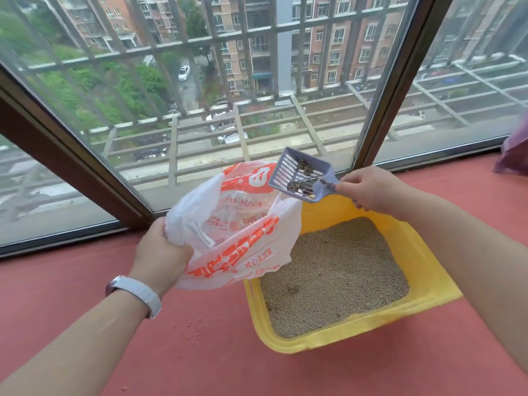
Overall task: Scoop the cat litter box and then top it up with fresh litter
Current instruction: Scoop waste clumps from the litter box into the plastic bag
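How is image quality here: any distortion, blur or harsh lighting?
Head view: wide-angle lens bends the window frame; soft, even daylight, no hard shadows; the scoop and plastic bag are sharp, while the litter box near rim and the outside buildings look slightly soft.

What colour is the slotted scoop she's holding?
Pale lavender-blue plastic slotted scoop, seen in the head view.

Yellow square litter box (423,252) on the red floor, below right hand (368,190), filled with beige granular litter (334,275), surface fairly level. Lilac slotted scoop (303,178) gripped by its handle in right hand, raised over the box's far edge, holding two dark clumps (305,168). White-and-orange printed plastic bag (231,224) bunched in left hand (161,252), mouth open just beside the scoop.
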Available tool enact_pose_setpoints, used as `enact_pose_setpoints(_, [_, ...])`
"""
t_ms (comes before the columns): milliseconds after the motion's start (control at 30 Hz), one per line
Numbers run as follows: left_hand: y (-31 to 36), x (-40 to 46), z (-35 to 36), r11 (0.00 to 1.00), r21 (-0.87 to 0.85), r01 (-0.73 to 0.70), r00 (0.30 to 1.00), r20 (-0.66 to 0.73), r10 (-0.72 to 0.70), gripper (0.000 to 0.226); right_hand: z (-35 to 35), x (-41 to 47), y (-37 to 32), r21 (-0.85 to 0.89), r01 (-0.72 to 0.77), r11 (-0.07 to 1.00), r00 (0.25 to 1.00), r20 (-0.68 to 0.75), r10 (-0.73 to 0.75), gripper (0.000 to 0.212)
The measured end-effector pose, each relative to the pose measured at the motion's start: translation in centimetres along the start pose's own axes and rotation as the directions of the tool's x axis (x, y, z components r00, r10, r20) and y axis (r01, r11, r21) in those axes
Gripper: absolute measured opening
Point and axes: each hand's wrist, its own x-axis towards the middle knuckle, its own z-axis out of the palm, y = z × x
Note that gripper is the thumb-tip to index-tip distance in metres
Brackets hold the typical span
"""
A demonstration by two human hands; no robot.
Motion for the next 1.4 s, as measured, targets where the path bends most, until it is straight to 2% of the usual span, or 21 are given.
enact_pose_setpoints(100, [0.0, -0.4, -0.2, 0.997, 0.043, 0.057, 0.998, -0.012, -0.056, 0.033, 0.6, -0.2, -4.0, -0.104, 0.058, 0.993, 0.998, 0.035, -0.055, 0.043])
enact_pose_setpoints(233, [0.1, -0.7, -0.6, 0.988, -0.001, 0.153, 0.988, 0.02, -0.153, 0.031, 2.8, -0.5, -8.1, -0.294, 0.146, 0.945, 0.989, 0.052, -0.137, 0.027])
enact_pose_setpoints(333, [0.0, -0.6, -1.2, 0.982, -0.022, 0.186, 0.982, 0.044, -0.185, 0.013, 4.7, -0.7, -9.5, -0.507, 0.219, 0.833, 0.973, 0.046, -0.228, 0.025])
enact_pose_setpoints(467, [-1.0, 0.1, -1.8, 0.96, -0.052, 0.275, 0.959, 0.088, -0.27, 0.039, 7.0, -0.8, -10.2, -0.636, 0.299, 0.711, 0.942, 0.076, -0.327, 0.012])
enact_pose_setpoints(533, [-1.1, 0.3, -1.8, 0.937, -0.111, 0.332, 0.938, 0.141, -0.316, 0.039, 8.2, -0.7, -10.0, -0.682, 0.365, 0.634, 0.903, 0.094, -0.419, 0.017])
enact_pose_setpoints(600, [-0.8, 0.3, -1.8, 0.911, -0.213, 0.353, 0.921, 0.248, -0.299, 0.03, 8.9, -0.7, -9.7, -0.714, 0.423, 0.558, 0.86, 0.123, -0.495, 0.02])
enact_pose_setpoints(633, [-0.4, 0.3, -2.0, 0.901, -0.258, 0.349, 0.91, 0.324, -0.259, 0.036, 9.1, -0.7, -9.6, -0.721, 0.445, 0.531, 0.844, 0.14, -0.517, 0.021])
enact_pose_setpoints(700, [0.1, 0.8, -3.2, 0.897, -0.282, 0.341, 0.875, 0.444, -0.193, 0.063, 9.3, -1.0, -9.4, -0.728, 0.472, 0.498, 0.819, 0.154, -0.552, 0.023])
enact_pose_setpoints(767, [0.4, 1.6, -5.4, 0.882, -0.292, 0.369, 0.809, 0.569, -0.149, 0.091, 9.5, -1.2, -9.3, -0.73, 0.484, 0.483, 0.807, 0.159, -0.569, 0.024])
enact_pose_setpoints(833, [0.4, 2.5, -6.7, 0.84, -0.313, 0.443, 0.751, 0.641, -0.157, 0.11, 9.6, -1.3, -9.1, -0.722, 0.495, 0.484, 0.804, 0.169, -0.57, 0.024])
enact_pose_setpoints(867, [0.4, 2.6, -6.6, 0.821, -0.311, 0.479, 0.745, 0.639, -0.192, 0.11, 9.7, -1.3, -8.9, -0.721, 0.498, 0.483, 0.804, 0.175, -0.568, 0.024])
enact_pose_setpoints(967, [0.6, 2.6, -3.9, 0.801, -0.202, 0.563, 0.704, 0.625, -0.338, 0.086, 9.8, -1.4, -8.4, -0.71, 0.499, 0.498, 0.812, 0.182, -0.554, 0.026])
enact_pose_setpoints(1067, [-0.9, 3.1, -1.9, 0.852, 0.003, 0.523, 0.715, 0.542, -0.441, 0.103, 9.1, -1.7, -7.9, -0.677, 0.478, 0.559, 0.838, 0.161, -0.522, 0.025])
enact_pose_setpoints(1100, [-1.8, 3.7, -1.6, 0.867, 0.05, 0.495, 0.725, 0.526, -0.445, 0.1, 8.7, -1.7, -7.6, -0.667, 0.463, 0.583, 0.849, 0.145, -0.508, 0.025])
enact_pose_setpoints(1200, [-2.7, 4.0, -0.8, 0.874, 0.125, 0.469, 0.748, 0.47, -0.468, 0.067, 7.5, -1.7, -6.5, -0.627, 0.393, 0.673, 0.894, 0.089, -0.439, 0.022])
enact_pose_setpoints(1267, [-2.8, 3.6, -0.2, 0.883, 0.164, 0.44, 0.78, 0.416, -0.467, 0.046, 6.7, -1.4, -5.7, -0.537, 0.307, 0.785, 0.94, 0.042, -0.339, 0.023])
enact_pose_setpoints(1400, [-2.4, 3.3, 0.6, 0.923, 0.133, 0.361, 0.861, 0.333, -0.384, 0.021, 5.2, -1.4, -4.4, -0.321, 0.176, 0.931, 0.984, 0.021, -0.178, 0.023])
